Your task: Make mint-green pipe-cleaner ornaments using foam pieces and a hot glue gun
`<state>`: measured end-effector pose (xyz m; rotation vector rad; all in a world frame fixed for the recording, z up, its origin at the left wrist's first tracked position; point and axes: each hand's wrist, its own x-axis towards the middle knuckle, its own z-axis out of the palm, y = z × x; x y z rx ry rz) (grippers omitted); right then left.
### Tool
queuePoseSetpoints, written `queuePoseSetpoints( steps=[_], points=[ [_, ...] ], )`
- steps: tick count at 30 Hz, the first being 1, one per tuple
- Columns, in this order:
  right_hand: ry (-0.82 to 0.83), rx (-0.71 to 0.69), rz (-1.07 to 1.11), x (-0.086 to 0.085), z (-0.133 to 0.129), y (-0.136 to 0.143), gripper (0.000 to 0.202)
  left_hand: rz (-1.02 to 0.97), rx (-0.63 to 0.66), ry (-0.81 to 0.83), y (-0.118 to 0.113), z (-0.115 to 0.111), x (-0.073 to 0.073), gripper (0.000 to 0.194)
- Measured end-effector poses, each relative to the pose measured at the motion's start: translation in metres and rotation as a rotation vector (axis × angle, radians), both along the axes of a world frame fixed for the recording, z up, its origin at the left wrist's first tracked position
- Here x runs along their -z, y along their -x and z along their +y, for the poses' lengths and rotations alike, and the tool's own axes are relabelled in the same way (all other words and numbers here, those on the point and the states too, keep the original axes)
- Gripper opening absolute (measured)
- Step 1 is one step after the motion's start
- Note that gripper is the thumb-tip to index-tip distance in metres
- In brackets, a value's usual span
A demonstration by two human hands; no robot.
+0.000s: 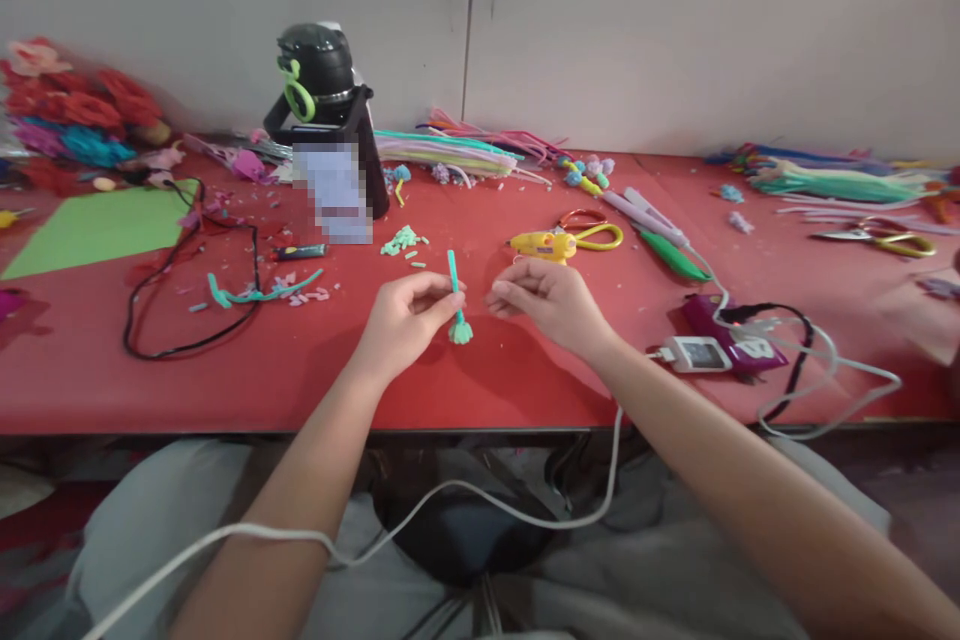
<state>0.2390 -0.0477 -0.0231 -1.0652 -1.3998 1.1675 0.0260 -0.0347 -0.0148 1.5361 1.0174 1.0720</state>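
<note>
My left hand [397, 325] pinches the stem of a mint-green pipe cleaner flower [460, 331] between thumb and fingers. Its stem points up and its petal-like tuft hangs at the bottom, above the red table [450, 390]. Just to the right, my right hand [551, 305] has thumb and fingertips pressed together, apart from the flower; anything between them is too small to make out. Cut mint-green pipe cleaner pieces [403, 241] lie in a small pile beyond my left hand. A yellow glue gun [544, 244] rests right behind my right hand.
A black bottle [319, 70] stands behind a phone [337, 190]. Scissors [598, 236] lie by the glue gun, another pair of scissors [889, 237] further right. A purple power strip [739, 340] with cables sits right. Pipe cleaner bundles [457, 155] line the wall. A white cable [450, 486] crosses my lap.
</note>
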Motion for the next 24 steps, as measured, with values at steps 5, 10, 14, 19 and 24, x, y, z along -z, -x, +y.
queuePoseSetpoints(
  steps=[5,10,14,19,24],
  points=[
    [-0.012,0.16,0.036,0.011,-0.014,-0.002,0.032,0.056,0.115,-0.001,-0.014,-0.011,-0.001,0.015],
    [-0.002,0.13,0.076,0.017,-0.014,0.002,0.026,0.098,0.142,-0.036,-0.018,-0.012,0.001,0.015],
    [-0.012,0.161,0.087,0.02,-0.013,0.0,0.022,0.116,0.117,-0.031,-0.017,-0.011,0.004,0.013],
    [0.087,0.084,0.189,0.026,-0.013,-0.001,0.025,0.092,0.129,-0.022,-0.017,-0.01,0.005,0.012],
    [0.094,0.091,0.144,0.023,-0.016,0.001,0.03,0.072,0.113,-0.006,-0.017,-0.012,0.006,0.015]
  ],
)
